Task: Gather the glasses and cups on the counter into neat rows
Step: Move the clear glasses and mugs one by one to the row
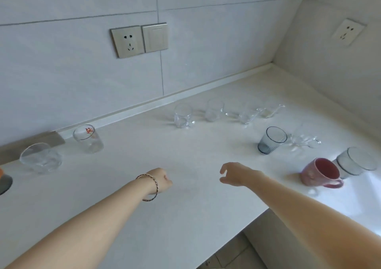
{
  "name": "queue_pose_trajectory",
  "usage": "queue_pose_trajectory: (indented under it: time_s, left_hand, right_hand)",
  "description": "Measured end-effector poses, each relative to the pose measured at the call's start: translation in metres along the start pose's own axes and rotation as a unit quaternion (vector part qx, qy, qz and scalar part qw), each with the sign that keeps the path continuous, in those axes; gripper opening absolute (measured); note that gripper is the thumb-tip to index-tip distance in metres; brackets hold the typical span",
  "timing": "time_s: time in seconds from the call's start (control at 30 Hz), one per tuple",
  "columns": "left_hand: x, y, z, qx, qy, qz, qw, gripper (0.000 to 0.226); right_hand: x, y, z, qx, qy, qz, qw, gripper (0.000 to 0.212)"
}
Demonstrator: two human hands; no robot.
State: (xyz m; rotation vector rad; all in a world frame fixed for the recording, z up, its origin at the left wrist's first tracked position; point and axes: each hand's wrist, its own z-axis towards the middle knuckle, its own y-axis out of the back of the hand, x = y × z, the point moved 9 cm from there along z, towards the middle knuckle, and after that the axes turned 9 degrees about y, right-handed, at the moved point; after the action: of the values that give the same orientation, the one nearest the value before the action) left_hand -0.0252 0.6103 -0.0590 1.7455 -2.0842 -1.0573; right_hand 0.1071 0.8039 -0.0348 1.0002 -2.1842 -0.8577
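Left hand (161, 181) fisted, right hand (235, 174) loose — mug (319, 173) nearby

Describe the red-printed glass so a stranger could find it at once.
Start at the grey wall socket and go down and left to the counter's back edge. The tumbler stands there, by the wall. Unlike the plain clear glass to its left, it bears a red print near its rim.

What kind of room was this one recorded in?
Most likely a home kitchen: a white counter runs along a tiled wall with a power socket, and drinking glasses and a pink mug stand on it.
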Motion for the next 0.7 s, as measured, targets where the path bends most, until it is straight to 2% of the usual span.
queue_pose_trajectory:
  time_s: [0.1,0.17,0.27,0.33,0.43,0.5,0.6,0.7]
  left_hand:
    - [-0.053,-0.014,0.015,0.011,0.013,-0.034,0.999,0.027]
    - [-0.082,-0.020,0.025,0.012,0.009,-0.035,0.999,0.026]
    - [-0.115,-0.025,0.037,0.010,0.002,-0.024,1.000,0.025]
    - [-0.128,-0.028,0.042,0.015,0.001,-0.003,1.000,0.028]
    - [-0.139,-0.026,0.047,0.000,-0.003,0.033,0.999,0.030]
    - [-0.140,-0.022,0.049,-0.009,-0.002,0.036,0.999,0.027]
    - [-0.127,-0.019,0.050,-0.012,0.012,0.043,0.999,0.030]
    - [-0.103,-0.016,0.048,-0.021,0.039,0.051,0.998,0.033]
  right_hand:
    - [-0.063,0.044,0.002,-0.041,-0.004,0.010,0.999,0.040]
    - [-0.100,0.084,0.006,-0.098,-0.009,0.028,0.995,0.042]
    - [-0.149,0.139,0.014,-0.175,-0.037,0.036,0.983,0.054]
    - [-0.175,0.153,0.020,-0.174,-0.066,0.019,0.982,0.069]
    - [-0.200,0.140,0.031,-0.122,-0.093,0.023,0.988,0.084]
    - [-0.205,0.129,0.036,-0.113,-0.090,0.020,0.989,0.081]
    - [-0.206,0.128,0.036,-0.148,-0.094,0.002,0.984,0.073]
    - [-0.201,0.131,0.032,-0.166,-0.096,0.008,0.981,0.076]
